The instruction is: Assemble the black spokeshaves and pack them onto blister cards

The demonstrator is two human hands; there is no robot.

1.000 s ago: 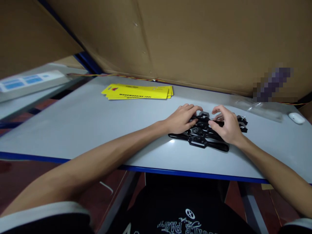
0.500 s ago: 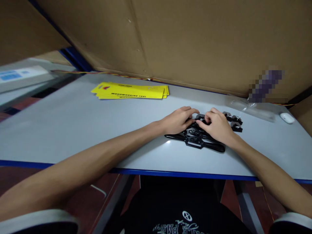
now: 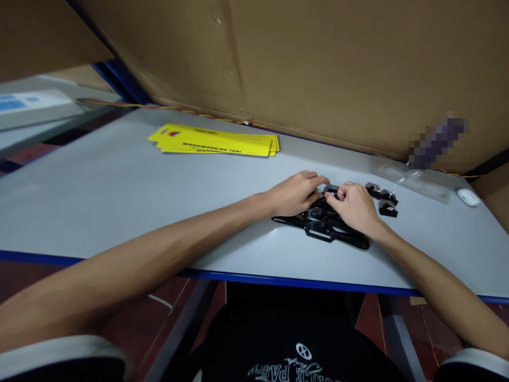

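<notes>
Several black spokeshaves lie in a close row on the table, the nearest spokeshave with both its handles showing. My left hand curls over the left side of a spokeshave farther back, thumb and fingers closed about it. Over the same tool is my right hand, its thumb and forefinger pinched together at the middle. What is between those fingertips is too small or hidden to tell. Just right of this hand sit a few small black blade pieces with grey plates, such as the front blade piece.
Yellow printed cards are stacked at the back left. Clear plastic bags and a white mouse-like object lie at the back right. A cardboard wall rises behind the table. A white box stands far left.
The view has shifted slightly. Both hands stay at the same spokeshave, with the right thumb and fingers moved a little and more tightly closed. The other things stay in place.
</notes>
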